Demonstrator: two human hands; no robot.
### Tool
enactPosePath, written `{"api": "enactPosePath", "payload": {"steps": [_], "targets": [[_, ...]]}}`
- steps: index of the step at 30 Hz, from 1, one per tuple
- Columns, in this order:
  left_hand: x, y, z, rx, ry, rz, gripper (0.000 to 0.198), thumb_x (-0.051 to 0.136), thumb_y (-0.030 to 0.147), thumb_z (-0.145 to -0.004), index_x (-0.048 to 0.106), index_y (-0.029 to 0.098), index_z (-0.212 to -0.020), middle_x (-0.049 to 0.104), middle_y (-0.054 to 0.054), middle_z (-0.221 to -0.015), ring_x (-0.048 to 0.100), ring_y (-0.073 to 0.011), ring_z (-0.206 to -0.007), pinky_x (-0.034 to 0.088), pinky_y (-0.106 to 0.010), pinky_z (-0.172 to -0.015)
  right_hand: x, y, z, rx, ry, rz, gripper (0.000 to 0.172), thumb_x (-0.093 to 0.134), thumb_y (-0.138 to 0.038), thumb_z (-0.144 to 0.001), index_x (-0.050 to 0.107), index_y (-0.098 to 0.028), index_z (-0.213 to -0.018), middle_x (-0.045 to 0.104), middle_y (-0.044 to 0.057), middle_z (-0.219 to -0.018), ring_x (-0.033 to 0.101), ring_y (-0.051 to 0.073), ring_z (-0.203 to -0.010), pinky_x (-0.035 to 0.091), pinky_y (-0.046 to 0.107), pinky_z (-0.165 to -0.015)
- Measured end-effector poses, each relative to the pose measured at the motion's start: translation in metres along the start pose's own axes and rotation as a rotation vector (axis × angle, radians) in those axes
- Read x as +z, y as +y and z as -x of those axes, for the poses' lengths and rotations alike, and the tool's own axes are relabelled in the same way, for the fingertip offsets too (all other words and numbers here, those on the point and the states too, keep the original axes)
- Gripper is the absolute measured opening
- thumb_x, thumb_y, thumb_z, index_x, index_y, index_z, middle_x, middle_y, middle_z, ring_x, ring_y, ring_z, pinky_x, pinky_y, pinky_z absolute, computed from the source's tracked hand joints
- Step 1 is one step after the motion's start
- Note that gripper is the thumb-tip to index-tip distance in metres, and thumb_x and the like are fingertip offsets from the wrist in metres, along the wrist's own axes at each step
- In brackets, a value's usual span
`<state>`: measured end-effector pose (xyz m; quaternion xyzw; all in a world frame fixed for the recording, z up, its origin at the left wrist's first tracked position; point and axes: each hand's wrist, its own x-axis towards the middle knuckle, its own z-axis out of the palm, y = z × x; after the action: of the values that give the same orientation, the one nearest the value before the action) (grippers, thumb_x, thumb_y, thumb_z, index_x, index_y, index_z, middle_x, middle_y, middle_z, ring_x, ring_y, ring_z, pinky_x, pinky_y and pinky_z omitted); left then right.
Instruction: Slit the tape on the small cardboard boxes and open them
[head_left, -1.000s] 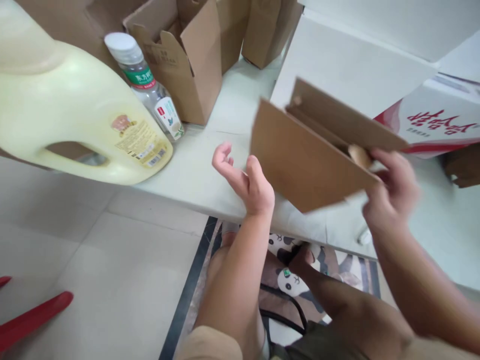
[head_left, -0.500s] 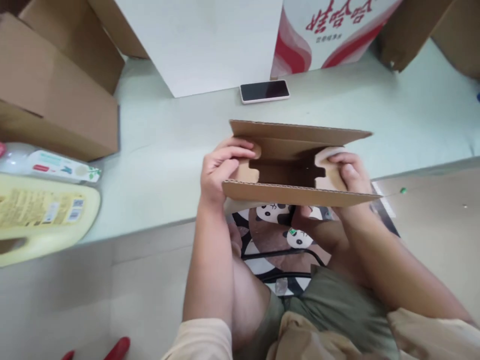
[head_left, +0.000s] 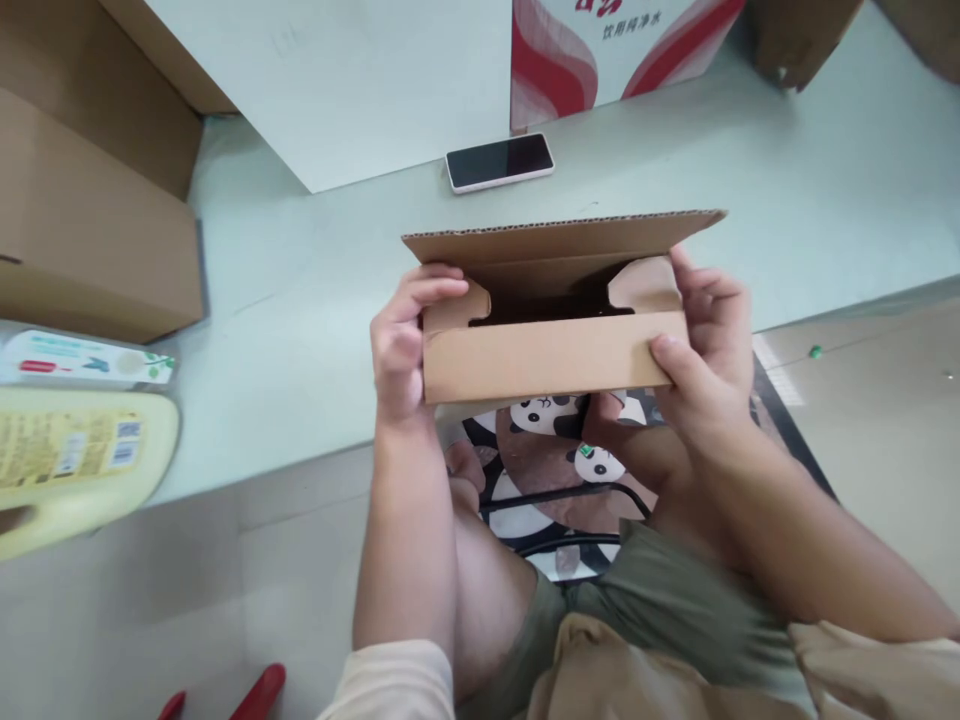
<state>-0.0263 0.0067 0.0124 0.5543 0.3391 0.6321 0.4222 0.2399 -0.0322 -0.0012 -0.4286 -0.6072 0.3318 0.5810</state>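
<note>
Between my hands is a small brown cardboard box [head_left: 547, 355], held above my lap at the table edge. Its two end flaps are folded in, and the near long flap lies down over part of them. The far long flap [head_left: 570, 238] still stands up, and the dark inside shows through a gap. My left hand [head_left: 409, 340] grips the left end, fingers on the end flap. My right hand [head_left: 709, 340] clasps the right end, its thumb pressing on the near flap and its other fingers behind the end.
A phone [head_left: 500, 162] lies on the pale table [head_left: 292, 330] before a large white box [head_left: 360, 90]. At left are an open carton [head_left: 97, 220], a tube-like package [head_left: 90, 358] and a yellow jug [head_left: 82, 450]. A panda-print mat [head_left: 517, 450] lies below.
The near long flap has gone from sticking out toward me to folded down over the end flaps. My right thumb has moved from the right end flap onto it.
</note>
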Motion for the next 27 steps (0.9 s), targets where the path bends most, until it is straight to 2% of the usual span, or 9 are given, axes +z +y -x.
{"api": "enactPosePath", "payload": {"steps": [2,5,9,12,16,18,20,23,27], "targets": [[-0.004,-0.002,0.000,0.026,-0.057,-0.034,0.036,0.081,0.054,-0.073,0.079,0.030,-0.100,0.068,-0.004,-0.114,0.063,-0.0263,-0.113,0.052,-0.039,-0.096,0.002,0.001,0.000,-0.004,-0.015,-0.027,0.053,0.067,-0.044,-0.090,0.048,-0.043,-0.139,0.046,-0.002,-0.160,0.037,0.029,-0.154,0.035,0.059,-0.126],[-0.010,-0.003,-0.002,-0.015,-0.061,-0.084,0.033,0.091,0.048,-0.063,0.073,0.027,-0.082,0.065,-0.003,-0.101,0.063,-0.0237,-0.104,0.051,-0.041,-0.097,0.001,0.002,-0.002,-0.046,-0.033,0.005,0.055,0.064,-0.043,-0.091,0.044,-0.043,-0.143,0.038,-0.004,-0.165,0.031,0.027,-0.157,0.027,0.057,-0.131],[-0.011,-0.001,-0.001,-0.062,-0.031,0.079,0.054,0.076,0.069,-0.072,0.053,0.023,-0.058,0.046,0.000,-0.064,0.058,-0.0182,-0.073,0.054,-0.043,-0.092,-0.005,0.005,-0.011,-0.294,-0.124,0.142,0.057,0.064,-0.034,-0.090,0.043,-0.043,-0.142,0.022,-0.013,-0.172,0.011,0.020,-0.163,0.010,0.050,-0.136],[-0.008,0.002,0.001,-0.064,0.040,0.153,0.067,0.058,0.080,-0.080,0.038,0.022,-0.052,0.031,0.001,-0.053,0.060,-0.0202,-0.072,0.054,-0.045,-0.098,-0.007,0.005,-0.013,-0.381,-0.119,0.150,0.063,0.066,-0.039,-0.088,0.038,-0.046,-0.144,0.032,-0.009,-0.167,0.022,0.022,-0.161,0.016,0.051,-0.135],[-0.002,0.011,0.003,-0.092,0.190,0.075,0.060,0.055,0.085,-0.078,0.056,0.026,-0.069,0.058,-0.002,-0.077,0.066,-0.0263,-0.110,0.051,-0.043,-0.104,-0.002,-0.001,-0.004,-0.210,0.010,0.180,0.050,0.063,-0.045,-0.090,0.048,-0.044,-0.139,0.050,0.001,-0.147,0.039,0.031,-0.151,0.022,0.062,-0.132],[0.001,0.014,0.002,-0.127,0.192,-0.029,0.059,0.056,0.087,-0.075,0.064,0.029,-0.082,0.066,-0.003,-0.104,0.060,-0.0292,-0.125,0.050,-0.043,-0.106,0.001,-0.004,0.001,-0.146,0.023,0.233,0.031,0.058,-0.047,-0.092,0.065,-0.038,-0.121,0.055,0.003,-0.139,0.040,0.035,-0.149,0.018,0.067,-0.131],[0.002,0.014,0.000,-0.149,0.126,-0.138,0.053,0.064,0.082,-0.074,0.069,0.029,-0.083,0.066,-0.004,-0.119,0.057,-0.0313,-0.130,0.047,-0.045,-0.109,0.003,-0.006,0.002,-0.109,0.033,0.257,0.024,0.056,-0.048,-0.093,0.073,-0.033,-0.103,0.058,0.004,-0.134,0.041,0.037,-0.148,0.016,0.069,-0.132],[0.000,0.010,-0.002,-0.145,0.026,-0.195,0.038,0.071,0.064,-0.079,0.073,0.026,-0.071,0.066,-0.006,-0.122,0.054,-0.0328,-0.132,0.044,-0.049,-0.113,0.005,-0.006,0.002,-0.096,0.045,0.230,0.027,0.056,-0.052,-0.093,0.072,-0.033,-0.103,0.064,0.005,-0.128,0.045,0.038,-0.146,0.016,0.070,-0.131],[-0.001,0.009,-0.004,-0.156,0.016,-0.174,0.023,0.069,0.042,-0.081,0.074,0.025,-0.065,0.068,-0.007,-0.118,0.054,-0.0325,-0.132,0.043,-0.051,-0.114,0.007,-0.006,0.002,-0.092,0.069,0.199,0.032,0.056,-0.053,-0.094,0.064,-0.033,-0.118,0.068,0.007,-0.124,0.038,0.038,-0.152,0.019,0.074,-0.127]]}}
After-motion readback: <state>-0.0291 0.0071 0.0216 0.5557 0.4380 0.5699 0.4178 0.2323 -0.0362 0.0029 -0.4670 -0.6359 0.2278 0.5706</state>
